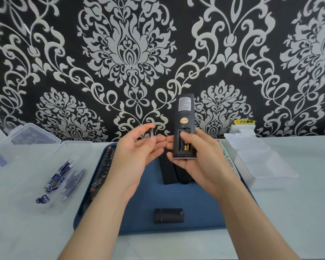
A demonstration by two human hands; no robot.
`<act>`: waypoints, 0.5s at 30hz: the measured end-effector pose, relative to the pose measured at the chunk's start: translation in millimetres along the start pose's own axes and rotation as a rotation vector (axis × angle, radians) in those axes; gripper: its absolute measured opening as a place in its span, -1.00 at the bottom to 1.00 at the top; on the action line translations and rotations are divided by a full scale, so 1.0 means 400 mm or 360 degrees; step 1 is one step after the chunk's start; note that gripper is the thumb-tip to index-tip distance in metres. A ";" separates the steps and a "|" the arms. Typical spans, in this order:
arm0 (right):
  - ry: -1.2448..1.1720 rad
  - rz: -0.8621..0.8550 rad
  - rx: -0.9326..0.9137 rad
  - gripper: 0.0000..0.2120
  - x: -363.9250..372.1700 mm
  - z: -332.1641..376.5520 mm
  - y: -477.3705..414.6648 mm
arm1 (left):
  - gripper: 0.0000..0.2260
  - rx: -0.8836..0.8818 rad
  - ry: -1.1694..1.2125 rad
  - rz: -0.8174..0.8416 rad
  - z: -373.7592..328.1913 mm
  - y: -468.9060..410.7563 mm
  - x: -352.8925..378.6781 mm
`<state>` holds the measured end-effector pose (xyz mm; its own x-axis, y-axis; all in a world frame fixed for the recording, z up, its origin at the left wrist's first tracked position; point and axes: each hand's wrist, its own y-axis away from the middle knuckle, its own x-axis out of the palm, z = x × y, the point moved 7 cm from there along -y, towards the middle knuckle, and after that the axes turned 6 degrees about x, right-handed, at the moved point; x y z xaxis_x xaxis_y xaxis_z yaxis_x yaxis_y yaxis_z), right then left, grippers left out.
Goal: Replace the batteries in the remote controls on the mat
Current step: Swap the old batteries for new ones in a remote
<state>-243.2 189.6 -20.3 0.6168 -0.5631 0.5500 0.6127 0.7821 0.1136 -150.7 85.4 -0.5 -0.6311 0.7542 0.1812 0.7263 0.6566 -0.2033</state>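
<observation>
My right hand [201,158] grips a black remote [184,117] upright above the blue mat [169,199], back side toward me. Its battery compartment is uncovered, one battery [186,146] lies inside, and my thumb presses into the bay. My left hand [137,149] pinches a dark battery [151,132] just left of the remote. The remote's black cover [168,215] lies on the mat's near part. Two black remotes [168,171] lie on the mat under my hands, another [101,169] along its left edge, and a white one [229,158] at its right edge.
A clear plastic box [64,177] left of the mat holds several blue batteries, its lid [26,136] raised behind. A clear box [259,158] stands right of the mat. The patterned wall rises directly behind the pale table.
</observation>
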 end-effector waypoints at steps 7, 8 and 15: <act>0.0081 0.0189 0.0007 -0.74 0.016 -0.006 0.003 | -0.81 0.0149 -0.0002 -0.0048 -0.023 0.005 0.000; 0.0097 0.0197 0.0002 -0.73 0.018 -0.007 0.003 | -0.81 0.0154 0.0062 -0.0048 -0.025 0.006 0.003; -0.0073 0.0197 0.0077 -0.75 0.027 -0.010 0.005 | -0.88 0.0258 0.0077 0.0037 -0.048 0.018 0.042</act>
<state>-233.2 183.8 -17.5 0.6620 -0.4498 0.5995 0.5082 0.8573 0.0819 -151.1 102.8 19.6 -0.5979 0.7708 0.2199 0.6846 0.6337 -0.3601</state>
